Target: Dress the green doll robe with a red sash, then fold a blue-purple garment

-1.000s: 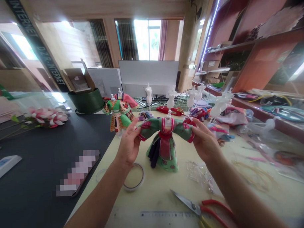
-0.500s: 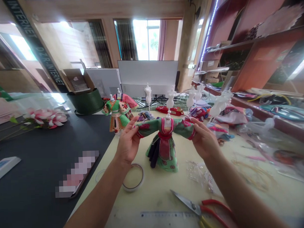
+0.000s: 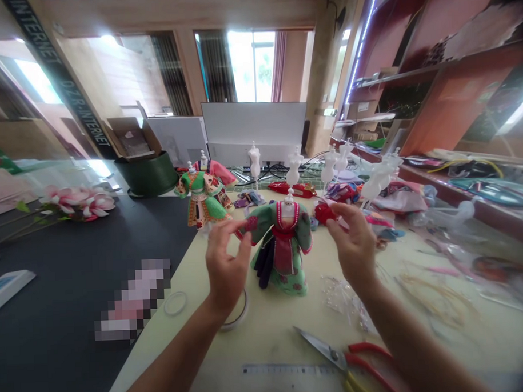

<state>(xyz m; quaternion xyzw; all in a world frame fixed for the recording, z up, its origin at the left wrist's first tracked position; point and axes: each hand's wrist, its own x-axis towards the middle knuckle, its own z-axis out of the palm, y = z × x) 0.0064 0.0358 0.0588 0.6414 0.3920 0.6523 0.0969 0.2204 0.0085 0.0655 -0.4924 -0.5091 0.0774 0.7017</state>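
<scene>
A small doll dress (image 3: 284,246) in green with red trim and a dark panel stands upright on a white mini mannequin (image 3: 289,198). My left hand (image 3: 227,263) is at the dress's left sleeve (image 3: 259,222), thumb and fingers apart, with the fingertips at the cuff; I cannot tell if they touch it. To the right of the dress, my right hand (image 3: 355,244) is open and clear of the other sleeve (image 3: 304,229), which hangs down. Just past its fingertips shows a red piece (image 3: 324,212).
Scissors (image 3: 331,353), a ruler (image 3: 284,369), a tape roll (image 3: 244,316) and beaded pins (image 3: 344,296) lie in front. Two dressed mannequins (image 3: 201,201) stand back left, several bare ones (image 3: 293,166) behind. Fabric scraps (image 3: 399,200) are piled right; a phone (image 3: 134,300) lies left.
Both hands held the sleeves stretched out sideways. The right hand has let go and that sleeve has dropped; the left hand has loosened and its sleeve has sagged.
</scene>
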